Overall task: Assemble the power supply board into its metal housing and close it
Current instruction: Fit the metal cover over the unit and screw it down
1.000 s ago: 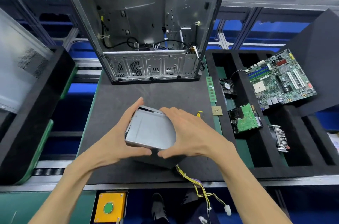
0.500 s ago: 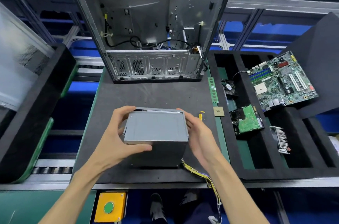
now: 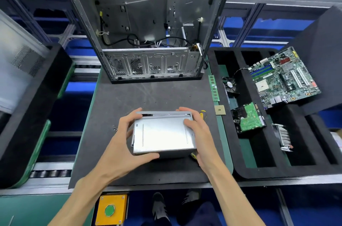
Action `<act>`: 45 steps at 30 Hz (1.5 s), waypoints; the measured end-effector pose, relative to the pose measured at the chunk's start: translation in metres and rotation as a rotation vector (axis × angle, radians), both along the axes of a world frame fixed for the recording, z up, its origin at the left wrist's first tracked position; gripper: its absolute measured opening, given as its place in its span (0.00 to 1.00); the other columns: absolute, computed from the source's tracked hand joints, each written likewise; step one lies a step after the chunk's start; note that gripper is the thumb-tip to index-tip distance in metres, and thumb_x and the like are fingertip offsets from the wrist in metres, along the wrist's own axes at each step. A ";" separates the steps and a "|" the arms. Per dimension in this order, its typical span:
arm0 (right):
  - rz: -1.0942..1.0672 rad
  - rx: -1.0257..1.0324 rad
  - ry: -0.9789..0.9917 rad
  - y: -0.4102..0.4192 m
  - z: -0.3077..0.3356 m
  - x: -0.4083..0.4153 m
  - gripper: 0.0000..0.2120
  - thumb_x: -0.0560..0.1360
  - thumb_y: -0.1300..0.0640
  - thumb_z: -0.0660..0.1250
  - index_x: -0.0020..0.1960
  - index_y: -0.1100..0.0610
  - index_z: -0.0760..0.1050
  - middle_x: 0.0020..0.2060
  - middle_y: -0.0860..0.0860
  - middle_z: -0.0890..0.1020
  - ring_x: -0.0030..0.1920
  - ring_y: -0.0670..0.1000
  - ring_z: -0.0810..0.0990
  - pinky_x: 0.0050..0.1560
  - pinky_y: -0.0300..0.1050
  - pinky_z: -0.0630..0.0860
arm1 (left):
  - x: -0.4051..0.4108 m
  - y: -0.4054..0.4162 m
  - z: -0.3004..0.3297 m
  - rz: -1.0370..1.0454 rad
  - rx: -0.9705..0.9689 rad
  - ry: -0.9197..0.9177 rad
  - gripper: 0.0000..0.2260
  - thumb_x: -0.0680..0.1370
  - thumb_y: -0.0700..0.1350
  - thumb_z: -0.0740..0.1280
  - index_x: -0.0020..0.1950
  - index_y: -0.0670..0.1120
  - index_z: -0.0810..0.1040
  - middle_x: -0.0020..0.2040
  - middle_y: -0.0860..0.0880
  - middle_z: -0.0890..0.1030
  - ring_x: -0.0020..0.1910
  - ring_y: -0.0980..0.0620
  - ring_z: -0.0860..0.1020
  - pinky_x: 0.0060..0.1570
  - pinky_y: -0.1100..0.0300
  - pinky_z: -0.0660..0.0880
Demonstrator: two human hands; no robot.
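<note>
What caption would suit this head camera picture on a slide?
Both hands, left and right, grip a metal power supply housing on the dark mat, before an open computer case.

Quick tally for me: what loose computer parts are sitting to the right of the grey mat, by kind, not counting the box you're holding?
Motherboard: 1
Hard drive: 1
Cooling fan: 1
Finned heatsink: 1
RAM stick: 1
CPU chip: 1
Total: 6
</note>
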State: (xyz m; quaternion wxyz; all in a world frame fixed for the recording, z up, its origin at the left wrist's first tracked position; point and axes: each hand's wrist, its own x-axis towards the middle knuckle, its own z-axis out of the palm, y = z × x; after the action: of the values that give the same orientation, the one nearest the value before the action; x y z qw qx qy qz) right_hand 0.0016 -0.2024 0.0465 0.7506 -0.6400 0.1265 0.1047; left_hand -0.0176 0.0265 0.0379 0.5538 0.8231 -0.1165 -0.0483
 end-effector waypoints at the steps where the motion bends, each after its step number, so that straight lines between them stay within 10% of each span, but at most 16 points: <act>1: -0.009 0.002 0.003 0.001 -0.001 0.000 0.17 0.74 0.52 0.61 0.61 0.47 0.80 0.57 0.47 0.84 0.57 0.52 0.81 0.51 0.47 0.76 | 0.001 0.001 0.003 -0.015 0.037 -0.003 0.44 0.63 0.56 0.83 0.72 0.54 0.63 0.77 0.61 0.63 0.72 0.60 0.69 0.65 0.71 0.68; 12: 0.006 -0.014 0.049 0.003 -0.004 0.003 0.17 0.84 0.43 0.55 0.58 0.45 0.82 0.51 0.45 0.86 0.51 0.45 0.84 0.49 0.44 0.78 | 0.015 -0.007 0.023 -0.084 0.301 0.005 0.41 0.56 0.63 0.77 0.59 0.76 0.54 0.64 0.69 0.58 0.63 0.70 0.64 0.51 0.69 0.68; 45: 0.021 0.082 0.085 0.000 0.000 0.013 0.17 0.74 0.43 0.58 0.50 0.49 0.82 0.50 0.52 0.85 0.48 0.51 0.82 0.43 0.47 0.76 | 0.022 -0.010 0.035 -0.156 0.248 0.153 0.39 0.59 0.54 0.82 0.61 0.68 0.61 0.63 0.65 0.59 0.63 0.73 0.61 0.52 0.81 0.64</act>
State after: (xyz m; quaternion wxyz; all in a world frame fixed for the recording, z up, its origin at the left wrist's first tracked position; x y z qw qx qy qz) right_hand 0.0149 -0.2020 0.0466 0.7692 -0.6048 0.1470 0.1446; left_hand 0.0047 0.0162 0.0726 0.4499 0.8674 -0.1308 -0.1677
